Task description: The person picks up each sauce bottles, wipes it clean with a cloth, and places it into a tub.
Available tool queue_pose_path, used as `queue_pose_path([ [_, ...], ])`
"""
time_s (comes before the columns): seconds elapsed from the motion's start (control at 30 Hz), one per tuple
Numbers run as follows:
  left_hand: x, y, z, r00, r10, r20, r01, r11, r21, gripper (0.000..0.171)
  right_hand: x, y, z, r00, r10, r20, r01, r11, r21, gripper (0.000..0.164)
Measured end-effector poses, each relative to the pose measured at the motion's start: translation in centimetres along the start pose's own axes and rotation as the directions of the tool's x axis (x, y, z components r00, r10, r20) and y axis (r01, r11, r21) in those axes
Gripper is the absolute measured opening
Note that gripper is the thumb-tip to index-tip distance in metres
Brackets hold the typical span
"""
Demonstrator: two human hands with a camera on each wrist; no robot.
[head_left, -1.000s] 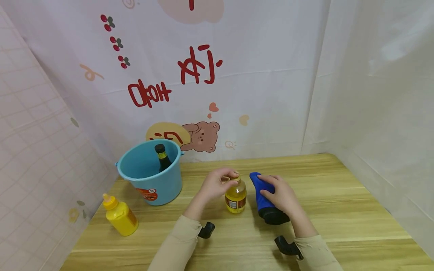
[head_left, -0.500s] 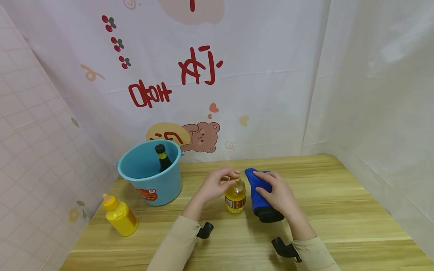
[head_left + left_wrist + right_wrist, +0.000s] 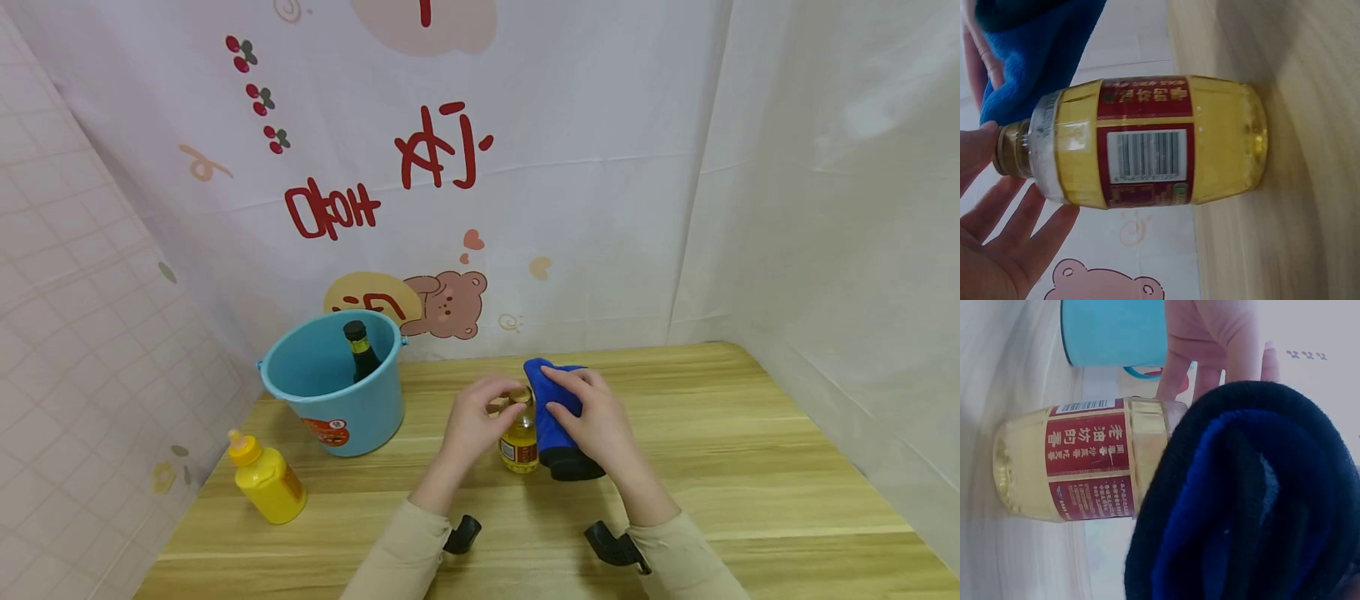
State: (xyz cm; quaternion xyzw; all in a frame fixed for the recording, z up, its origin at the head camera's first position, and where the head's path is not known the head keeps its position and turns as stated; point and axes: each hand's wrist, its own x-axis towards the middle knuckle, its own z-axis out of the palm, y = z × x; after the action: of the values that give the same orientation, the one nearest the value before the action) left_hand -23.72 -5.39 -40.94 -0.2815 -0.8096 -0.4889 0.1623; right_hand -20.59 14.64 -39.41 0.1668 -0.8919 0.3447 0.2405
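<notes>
A clear bottle of yellow cooking oil (image 3: 520, 452) with a red label stands on the table. My left hand (image 3: 474, 421) pinches its gold cap (image 3: 1014, 149) between thumb and fingers. My right hand (image 3: 602, 419) grips a folded blue cloth (image 3: 556, 427) with a black edge, held at the bottle's right side. In the head view the cloth overlaps the neck's right edge; I cannot tell whether they touch. The right wrist view shows the cloth's rolled end (image 3: 1241, 400) large in front, covering the bottle's top.
At the back left stands a light blue bucket (image 3: 382, 417) with a dark, black-capped bottle (image 3: 364, 358) inside. A yellow squeeze bottle (image 3: 272, 487) is on the left of the wooden table (image 3: 735, 467). White printed sheeting (image 3: 600, 208) hangs behind and at both sides.
My right hand has moved left with the blue cloth, from apart from the oil bottle to right beside it. My left hand stays at the cap.
</notes>
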Motion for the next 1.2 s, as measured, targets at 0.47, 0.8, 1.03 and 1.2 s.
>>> queue_pose_path([
  [0.47, -0.1, -0.2, 0.6, 0.999, -0.003, -0.047, 0.006, 0.998, 0.058, 0.018, 0.2, -0.6, 0.6, 0.997, 0.045, 0.064, -0.041, 0.997, -0.060, 0.047],
  [0.8, -0.2, -0.1, 0.8, 0.998, 0.003, -0.059, 0.001, 0.997, 0.072, 0.018, 0.2, -0.5, 0.7, 0.993, 0.040, 0.108, -0.026, 0.992, -0.124, 0.045],
  [1.03, -0.3, -0.3, 0.9, 0.998, 0.012, -0.065, -0.007, 0.997, 0.082, 0.019, -0.3, 0.2, 1.0, 0.992, -0.045, 0.117, 0.070, 0.974, -0.217, 0.042],
  [1.2, -0.3, -0.2, 0.9, 0.998, 0.018, -0.068, -0.012, 0.996, 0.087, 0.019, -0.6, 0.9, 1.4, 0.993, -0.048, 0.103, 0.068, 0.978, -0.197, 0.042],
])
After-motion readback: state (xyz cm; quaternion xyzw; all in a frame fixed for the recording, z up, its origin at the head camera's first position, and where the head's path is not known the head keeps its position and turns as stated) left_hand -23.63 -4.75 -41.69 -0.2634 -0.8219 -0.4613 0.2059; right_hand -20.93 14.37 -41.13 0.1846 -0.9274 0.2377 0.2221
